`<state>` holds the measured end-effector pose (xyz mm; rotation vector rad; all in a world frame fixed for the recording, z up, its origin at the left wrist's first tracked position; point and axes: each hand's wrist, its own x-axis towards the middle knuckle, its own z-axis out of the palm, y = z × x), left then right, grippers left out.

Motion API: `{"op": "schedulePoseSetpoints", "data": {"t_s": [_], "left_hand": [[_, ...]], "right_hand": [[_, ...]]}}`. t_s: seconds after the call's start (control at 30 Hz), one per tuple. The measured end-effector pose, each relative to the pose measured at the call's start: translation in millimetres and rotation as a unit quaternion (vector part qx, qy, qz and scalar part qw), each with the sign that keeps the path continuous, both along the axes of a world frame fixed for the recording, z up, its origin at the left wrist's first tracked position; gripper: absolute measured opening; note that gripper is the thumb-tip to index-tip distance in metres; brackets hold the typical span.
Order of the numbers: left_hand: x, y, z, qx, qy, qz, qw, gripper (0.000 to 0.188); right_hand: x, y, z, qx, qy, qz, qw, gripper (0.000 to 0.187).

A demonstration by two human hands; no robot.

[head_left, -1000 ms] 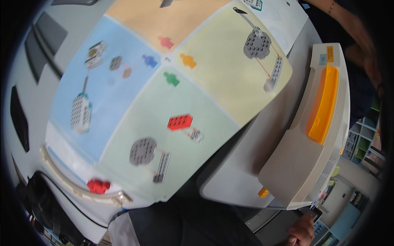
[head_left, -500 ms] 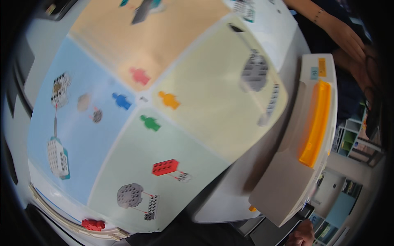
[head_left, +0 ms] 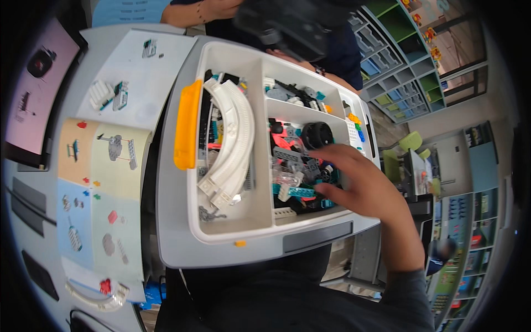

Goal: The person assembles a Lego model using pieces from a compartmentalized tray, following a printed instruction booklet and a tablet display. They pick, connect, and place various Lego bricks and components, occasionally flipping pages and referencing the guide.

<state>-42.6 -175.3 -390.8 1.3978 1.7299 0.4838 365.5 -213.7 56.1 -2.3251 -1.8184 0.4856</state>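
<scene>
My right hand [head_left: 362, 185] reaches over a white sorting bin [head_left: 232, 235] from the right. Its thumb and fingers are spread above a middle compartment of mixed building bricks. Close to the fingertips are a black wheel [head_left: 317, 135], grey studded pieces [head_left: 287, 155], a clear piece [head_left: 287, 177] and a teal beam [head_left: 298, 191]. I cannot make out any piece between the fingers. Curved white track pieces [head_left: 240, 127] fill the bin's left compartment, with a grey chain [head_left: 211, 214] at its near end. My left hand is not in view.
An instruction sheet [head_left: 105, 221] in four colours lies at the left, with a white model [head_left: 102, 95] beyond it. A screen [head_left: 41, 88] stands at the far left. Across the table sits another person, whose hand [head_left: 221, 8] shows. Shelves [head_left: 381, 50] line the room.
My view has swung right: the sheet that filled it now lies at the left, and the bin is in the middle. My right hand has come from the lower right edge to over the bin.
</scene>
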Motion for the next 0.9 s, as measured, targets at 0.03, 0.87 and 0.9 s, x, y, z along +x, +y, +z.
{"op": "schedulePoseSetpoints", "data": {"t_s": [0.03, 0.87, 0.9], "left_hand": [[-3, 5, 5, 0.015, -0.008, 0.007, 1.0, 0.014], [-120, -16, 433, -0.331, 0.011, -0.325, 0.886, 0.037], [-144, -1, 434, -0.31, -0.029, -0.282, 0.907, 0.039]], "right_hand": [[9, 6, -4, -0.012, 0.006, 0.028, 1.0, 0.064], [83, 12, -62, 0.159, -0.038, 0.176, 0.971, 0.028], [82, 9, -61, 0.178, -0.054, 0.17, 0.968, 0.028]]}}
